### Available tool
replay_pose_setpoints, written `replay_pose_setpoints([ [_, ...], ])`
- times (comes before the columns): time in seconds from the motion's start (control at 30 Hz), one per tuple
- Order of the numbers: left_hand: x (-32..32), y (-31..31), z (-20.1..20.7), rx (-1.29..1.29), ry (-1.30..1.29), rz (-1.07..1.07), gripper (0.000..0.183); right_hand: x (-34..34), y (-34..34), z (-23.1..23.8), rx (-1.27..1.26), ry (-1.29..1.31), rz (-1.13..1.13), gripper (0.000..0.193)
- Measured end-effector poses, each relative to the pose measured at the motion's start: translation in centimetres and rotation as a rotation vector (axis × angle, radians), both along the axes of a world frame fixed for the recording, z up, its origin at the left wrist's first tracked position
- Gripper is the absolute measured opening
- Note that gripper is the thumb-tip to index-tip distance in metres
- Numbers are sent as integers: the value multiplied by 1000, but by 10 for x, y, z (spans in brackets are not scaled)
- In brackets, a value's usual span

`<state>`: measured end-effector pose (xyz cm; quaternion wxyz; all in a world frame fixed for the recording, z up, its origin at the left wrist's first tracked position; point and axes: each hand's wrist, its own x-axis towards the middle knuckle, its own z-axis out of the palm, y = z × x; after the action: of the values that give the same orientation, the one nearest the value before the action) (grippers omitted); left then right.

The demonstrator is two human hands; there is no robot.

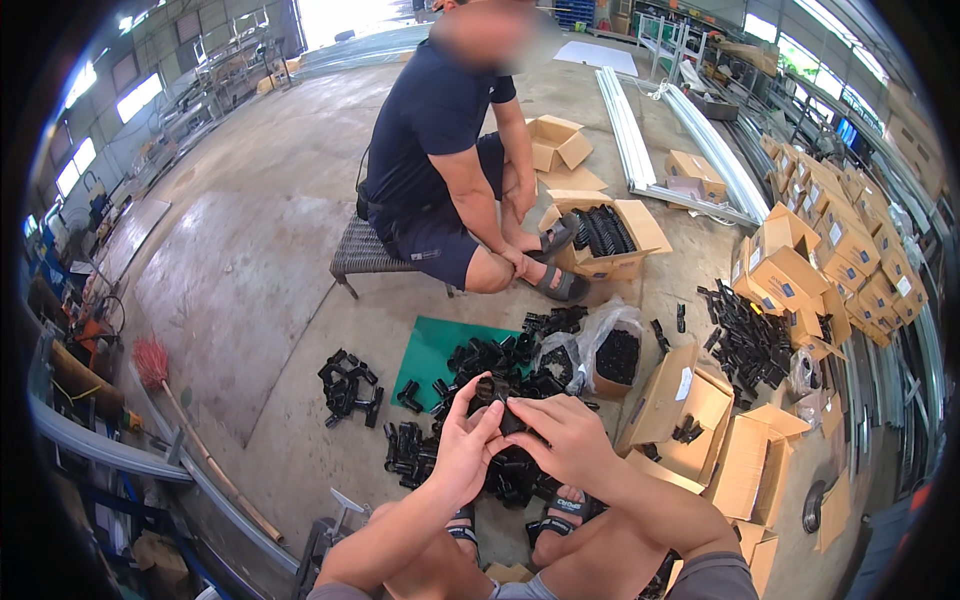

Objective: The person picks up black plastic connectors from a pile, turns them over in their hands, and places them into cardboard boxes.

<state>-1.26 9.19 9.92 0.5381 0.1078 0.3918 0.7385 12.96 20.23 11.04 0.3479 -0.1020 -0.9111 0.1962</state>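
Note:
Both my hands meet over a heap of black tubular fittings (pixel 515 480) on the floor between my feet. My left hand (pixel 462 452) is closed around one black fitting (pixel 503 388), thumb and forefinger on its near side. The fingertips of my right hand (pixel 568 432) pinch the same fitting from the right. Its lower part is hidden by my fingers. More fittings (pixel 485 357) lie just beyond, partly on a green sheet (pixel 430 345). A smaller group of fittings (pixel 350 388) sits on the floor to the left.
A co-worker (pixel 430 150) sits opposite on a woven stool (pixel 365 248), beside a carton (pixel 640 222) of black parts. A bagged box of small black pieces (pixel 616 358) and open cartons (pixel 690 425) stand right. Loose black pieces (pixel 750 335) lie farther right; a broom (pixel 205 450) lies left.

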Motion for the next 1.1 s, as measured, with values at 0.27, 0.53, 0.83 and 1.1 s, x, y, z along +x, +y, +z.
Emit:
replay_pose_setpoints([
  [0.27,0,4,-3,-40,-38,92,44,-12,-9,-3,184,-14,-97,54],
  [0.53,-4,2,-4,9,-80,3,68,-10,-1,-9,184,-10,-124,55],
  [0.83,-26,1,0,-34,-39,-82,73,-21,12,-14,-44,9,21,44],
  [1.1,-35,0,-14,6,-83,-116,79,-26,13,-18,-217,16,47,41],
])
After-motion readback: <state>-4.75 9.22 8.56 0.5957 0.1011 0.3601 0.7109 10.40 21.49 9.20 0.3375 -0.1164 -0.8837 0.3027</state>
